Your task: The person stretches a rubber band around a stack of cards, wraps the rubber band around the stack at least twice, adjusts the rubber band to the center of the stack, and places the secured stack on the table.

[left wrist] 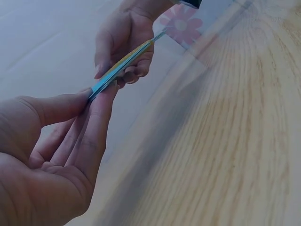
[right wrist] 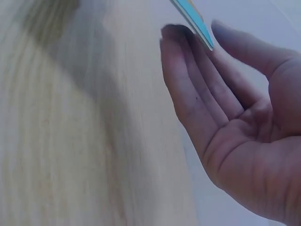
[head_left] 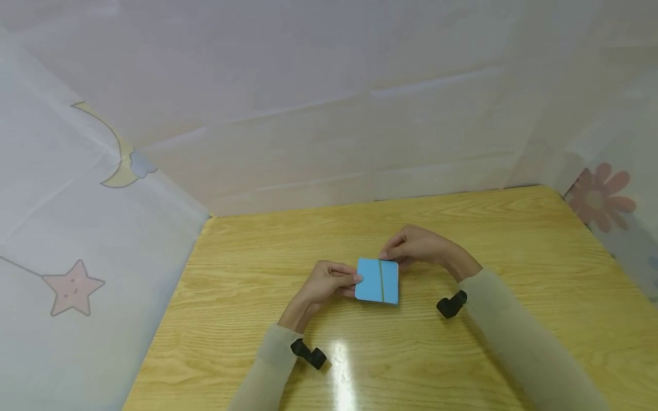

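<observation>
A thin stack of light blue cards [head_left: 368, 279] with rounded corners is held above the table, a yellowish rubber band [head_left: 382, 283] running round it. My left hand [head_left: 329, 281] pinches the stack's left edge, thumb on top and fingers beneath. At the far edge, the thumb and forefinger of my right hand [head_left: 417, 245] pinch at the rubber band. In the right wrist view a corner of the cards [right wrist: 195, 19] lies between the thumb and the other fingers, which are spread apart. The left wrist view shows the cards [left wrist: 106, 81] edge-on, several layers thick.
Below the hands lies a wood-grain table [head_left: 247, 342]. Pale cloth walls stand along its back and sides, printed with a pink star [head_left: 77, 288], a moon [head_left: 120, 157] and a flower [head_left: 601, 197]. Black cameras [head_left: 310, 355] are strapped to both wrists.
</observation>
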`<state>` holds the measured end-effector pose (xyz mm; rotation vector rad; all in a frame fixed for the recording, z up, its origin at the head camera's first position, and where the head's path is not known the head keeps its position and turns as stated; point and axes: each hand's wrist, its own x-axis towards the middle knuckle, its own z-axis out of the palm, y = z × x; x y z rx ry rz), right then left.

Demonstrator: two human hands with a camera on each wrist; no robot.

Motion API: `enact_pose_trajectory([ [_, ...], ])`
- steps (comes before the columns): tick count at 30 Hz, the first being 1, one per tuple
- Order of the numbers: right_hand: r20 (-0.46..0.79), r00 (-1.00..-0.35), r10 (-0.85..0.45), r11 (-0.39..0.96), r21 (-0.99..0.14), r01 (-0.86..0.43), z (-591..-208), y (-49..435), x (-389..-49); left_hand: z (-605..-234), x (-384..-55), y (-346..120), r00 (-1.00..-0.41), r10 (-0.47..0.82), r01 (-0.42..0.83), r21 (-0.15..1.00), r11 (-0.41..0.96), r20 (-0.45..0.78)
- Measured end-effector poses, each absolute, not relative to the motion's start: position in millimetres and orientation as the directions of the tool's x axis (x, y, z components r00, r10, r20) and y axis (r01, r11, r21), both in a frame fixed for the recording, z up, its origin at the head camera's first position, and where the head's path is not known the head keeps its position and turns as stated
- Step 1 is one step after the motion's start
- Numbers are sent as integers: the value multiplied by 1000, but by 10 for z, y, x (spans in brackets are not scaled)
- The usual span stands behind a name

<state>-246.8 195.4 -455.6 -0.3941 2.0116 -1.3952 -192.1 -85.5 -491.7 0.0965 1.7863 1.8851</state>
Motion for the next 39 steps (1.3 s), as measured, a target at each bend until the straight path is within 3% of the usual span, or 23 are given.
enact_pose_trajectory([
  [11,-292,-824,-486,152,-956,249,-4750,2030,-2026,-4819,-1939,-949,-885,368,-305,952,5,-285],
  [23,-280,-869,-408,-188,-906,380,-4940,1790,-1577,-4833,-1981,-980,-897,333,-313,950,-12,-291],
  [31,-256,-871,-419,-294,-869,397,-5023,1600,-1425,-4842,-1980,-947,-905,305,-324,945,-46,-296],
  [39,-289,-899,-329,-392,-825,408,-5046,1472,-1307,-4834,-1967,-939,-912,300,-318,944,-88,-279],
])
